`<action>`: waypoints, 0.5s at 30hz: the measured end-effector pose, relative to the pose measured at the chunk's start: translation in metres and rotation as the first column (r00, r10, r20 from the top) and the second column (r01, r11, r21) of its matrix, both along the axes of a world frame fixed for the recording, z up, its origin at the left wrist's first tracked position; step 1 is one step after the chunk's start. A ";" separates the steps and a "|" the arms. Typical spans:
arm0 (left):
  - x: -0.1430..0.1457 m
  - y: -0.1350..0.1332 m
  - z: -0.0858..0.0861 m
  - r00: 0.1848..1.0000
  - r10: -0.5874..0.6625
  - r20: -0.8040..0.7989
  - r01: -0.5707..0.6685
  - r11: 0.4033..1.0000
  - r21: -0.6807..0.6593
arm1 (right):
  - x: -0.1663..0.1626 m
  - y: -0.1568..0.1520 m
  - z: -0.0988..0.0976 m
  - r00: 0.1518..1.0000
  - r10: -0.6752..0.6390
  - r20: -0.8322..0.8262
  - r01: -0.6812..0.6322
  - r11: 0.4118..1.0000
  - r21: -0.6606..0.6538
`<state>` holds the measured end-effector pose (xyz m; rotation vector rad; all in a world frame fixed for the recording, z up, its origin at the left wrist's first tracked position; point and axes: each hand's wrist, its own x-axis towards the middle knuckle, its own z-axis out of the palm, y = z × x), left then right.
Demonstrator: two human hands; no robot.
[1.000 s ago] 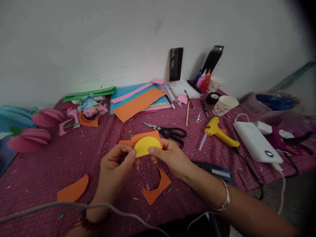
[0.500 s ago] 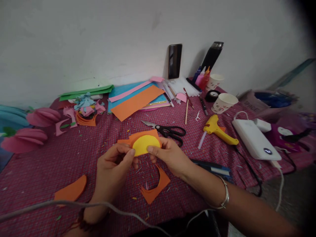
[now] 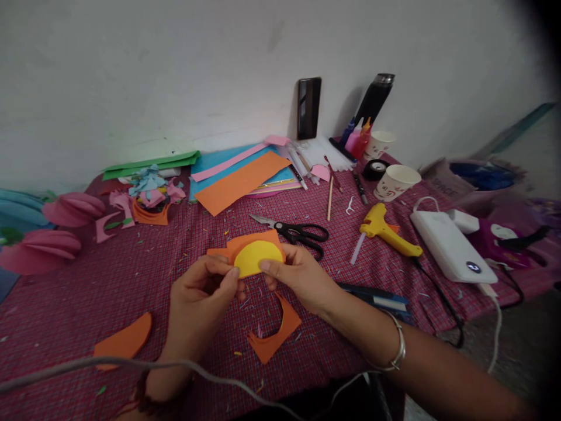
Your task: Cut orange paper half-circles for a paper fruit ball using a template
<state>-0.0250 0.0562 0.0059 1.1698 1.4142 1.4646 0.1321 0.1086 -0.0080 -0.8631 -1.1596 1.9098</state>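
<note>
A yellow paper half-circle (image 3: pixel 256 256) lies against an orange paper piece (image 3: pixel 255 240), and both of my hands pinch the pair just above the table. My left hand (image 3: pixel 202 298) grips the lower left edge with thumb and fingers closed. At the lower right edge my right hand (image 3: pixel 298 276) pinches the same stack; a silver bangle sits on that wrist. Under my hands lies an orange curved offcut (image 3: pixel 274 336), and another orange scrap (image 3: pixel 123 342) lies to the left.
Black scissors (image 3: pixel 298 231), a yellow glue gun (image 3: pixel 388 230), a white power bank (image 3: pixel 447 246), paper cups (image 3: pixel 397 181) and pens lie on the red checked cloth (image 3: pixel 131 275). Coloured paper sheets (image 3: pixel 241 178) and pink paper flowers (image 3: pixel 61 225) sit at the back and left. A cable (image 3: pixel 144 365) crosses the front.
My hands have kept their hold on the yellow and orange pieces with only small finger shifts. The view has drifted slightly.
</note>
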 end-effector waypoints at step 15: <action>0.010 0.006 -0.009 0.932 0.023 0.363 0.077 0.963 -0.258 | -0.002 -0.003 -0.001 0.995 0.059 0.085 -0.075 0.977 0.199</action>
